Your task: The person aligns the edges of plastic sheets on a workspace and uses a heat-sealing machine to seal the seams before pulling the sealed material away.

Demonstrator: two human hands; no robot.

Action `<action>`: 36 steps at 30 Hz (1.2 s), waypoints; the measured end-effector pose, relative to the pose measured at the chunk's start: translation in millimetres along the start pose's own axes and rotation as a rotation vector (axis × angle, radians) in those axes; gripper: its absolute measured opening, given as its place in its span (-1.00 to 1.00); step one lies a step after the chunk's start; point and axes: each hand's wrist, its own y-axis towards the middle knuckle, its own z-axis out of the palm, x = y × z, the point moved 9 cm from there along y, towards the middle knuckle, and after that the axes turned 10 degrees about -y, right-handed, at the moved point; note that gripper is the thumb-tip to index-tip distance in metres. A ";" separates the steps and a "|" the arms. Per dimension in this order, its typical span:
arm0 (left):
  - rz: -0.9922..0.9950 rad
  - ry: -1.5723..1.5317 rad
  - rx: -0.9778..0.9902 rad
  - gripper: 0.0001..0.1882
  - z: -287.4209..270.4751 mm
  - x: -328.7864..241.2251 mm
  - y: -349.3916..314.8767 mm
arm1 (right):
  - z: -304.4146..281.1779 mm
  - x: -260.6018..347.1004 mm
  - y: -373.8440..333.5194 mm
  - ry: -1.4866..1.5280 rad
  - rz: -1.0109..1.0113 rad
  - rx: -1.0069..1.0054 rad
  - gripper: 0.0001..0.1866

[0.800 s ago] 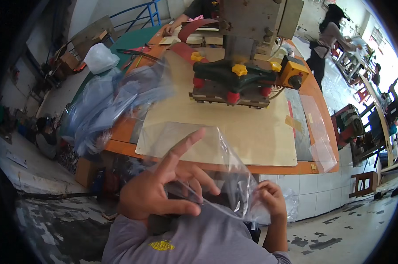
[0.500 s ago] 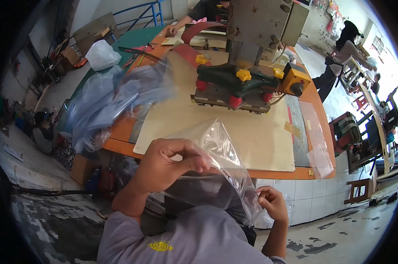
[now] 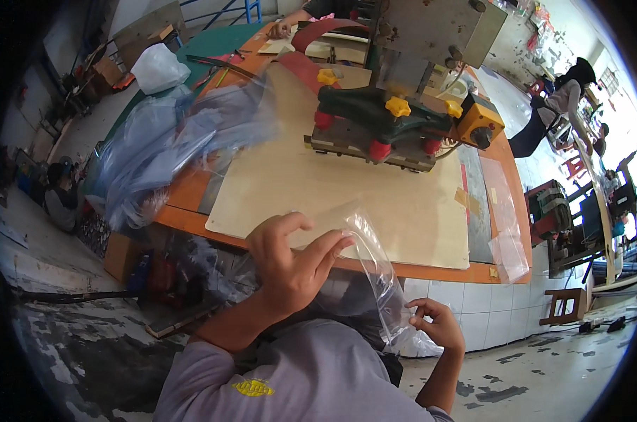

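Observation:
A folded, shiny clear plastic sheet (image 3: 378,267) hangs between my hands in front of the table edge. At its upper left edge, the thumb and a finger of my left hand (image 3: 288,269) come together on the plastic, while another finger is raised apart. My right hand (image 3: 441,327) pinches the lower right side of the sheet between thumb and forefinger. Beyond them lies a cream board (image 3: 318,204) on the orange table (image 3: 508,211). Over that board stands the press head (image 3: 385,126), dark green with yellow knobs and red feet.
A heap of clear bluish plastic (image 3: 149,151) covers the table's left side, near a white bag (image 3: 160,69). A yellow control box (image 3: 481,123) sits right of the press. A clear strip (image 3: 501,218) lies along the right edge. Another person's hand (image 3: 282,29) rests across the table.
My left hand has moved right and up along the sheet, with one finger lifting away. The sheet has narrowed into a tighter fold. My right hand has barely moved.

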 end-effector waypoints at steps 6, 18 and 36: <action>0.129 -0.401 -0.035 -0.68 26.2 3.0 -17.7 | -24.4 -10.2 -1.7 -0.198 0.041 -0.068 -0.68; 0.362 -0.576 0.254 -0.69 49.7 -45.5 5.9 | -46.8 227.1 -6.6 -0.328 -0.770 -0.532 -0.51; -0.077 -0.630 0.464 -0.70 62.4 -16.0 30.7 | -70.7 209.5 10.5 -0.064 -0.570 -0.625 -0.88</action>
